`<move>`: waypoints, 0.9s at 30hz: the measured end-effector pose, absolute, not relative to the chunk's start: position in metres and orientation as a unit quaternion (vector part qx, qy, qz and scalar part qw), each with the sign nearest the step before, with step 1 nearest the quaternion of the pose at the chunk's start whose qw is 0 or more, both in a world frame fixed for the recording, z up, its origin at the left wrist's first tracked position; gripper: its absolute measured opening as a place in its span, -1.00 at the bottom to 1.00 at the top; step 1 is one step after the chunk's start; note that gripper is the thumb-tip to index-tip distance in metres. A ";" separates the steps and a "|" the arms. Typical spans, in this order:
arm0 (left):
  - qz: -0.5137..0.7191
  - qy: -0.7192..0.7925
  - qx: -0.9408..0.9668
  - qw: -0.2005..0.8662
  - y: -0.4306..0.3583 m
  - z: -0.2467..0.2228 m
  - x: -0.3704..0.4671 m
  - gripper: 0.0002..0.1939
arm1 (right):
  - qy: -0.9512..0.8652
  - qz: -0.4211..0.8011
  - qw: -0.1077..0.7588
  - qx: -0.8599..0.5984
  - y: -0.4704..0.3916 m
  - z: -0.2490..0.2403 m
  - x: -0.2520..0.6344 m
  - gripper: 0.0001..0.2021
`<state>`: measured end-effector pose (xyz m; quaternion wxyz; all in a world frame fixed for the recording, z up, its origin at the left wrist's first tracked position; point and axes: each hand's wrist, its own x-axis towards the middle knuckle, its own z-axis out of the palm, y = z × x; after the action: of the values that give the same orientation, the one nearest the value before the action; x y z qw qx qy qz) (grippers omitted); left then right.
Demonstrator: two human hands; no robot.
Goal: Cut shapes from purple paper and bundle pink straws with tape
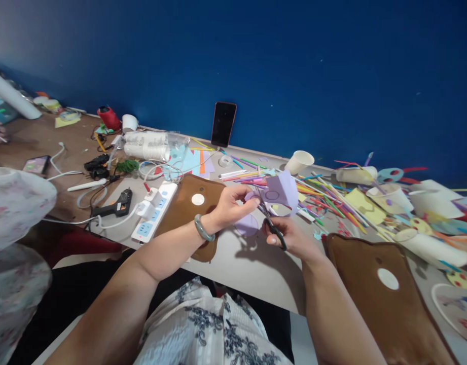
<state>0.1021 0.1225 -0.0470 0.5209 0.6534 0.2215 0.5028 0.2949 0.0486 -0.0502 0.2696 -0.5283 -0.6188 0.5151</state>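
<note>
Between the thumb and fingers of my left hand [233,205] is a sheet of purple paper [288,190], held up above the table. A circle outline is drawn on it and its right part curls. My right hand [290,235] is closed round the black handles of the scissors [273,230], whose blades lie at the paper close to my left fingertips. A purple paper disc [246,224] shows just below my left hand; whether it touches the table I cannot tell. A brown pad [195,218] lies partly under my left wrist.
To the left are a white power strip [155,213] and a black glue gun [117,203] with cables. A phone [223,124] leans on the blue wall. Coloured sticks [332,200], paper cups [299,162] and another brown pad [370,299] occupy the right. A person's floral sleeve [18,213] is at far left.
</note>
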 end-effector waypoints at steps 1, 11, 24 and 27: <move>0.502 0.222 0.653 0.521 0.123 -0.047 0.102 -0.65 | -0.619 0.515 0.267 -0.530 0.049 -0.051 0.295 -0.29; 0.499 0.212 0.651 0.531 0.122 -0.046 0.103 -0.71 | -0.617 0.519 0.274 -0.524 0.047 -0.050 0.295 -0.28; 0.502 0.204 0.650 0.533 0.123 -0.048 0.103 -0.71 | -0.611 0.522 0.257 -0.536 0.046 -0.046 0.295 -0.28; 0.499 0.207 0.651 0.532 0.123 -0.048 0.102 -0.70 | -0.613 0.520 0.260 -0.535 0.046 -0.047 0.295 -0.28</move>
<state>0.1025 0.1228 -0.0481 0.5324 0.6514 0.2067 0.4995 0.2949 0.0464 -0.0468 0.2595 -0.5352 -0.6131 0.5199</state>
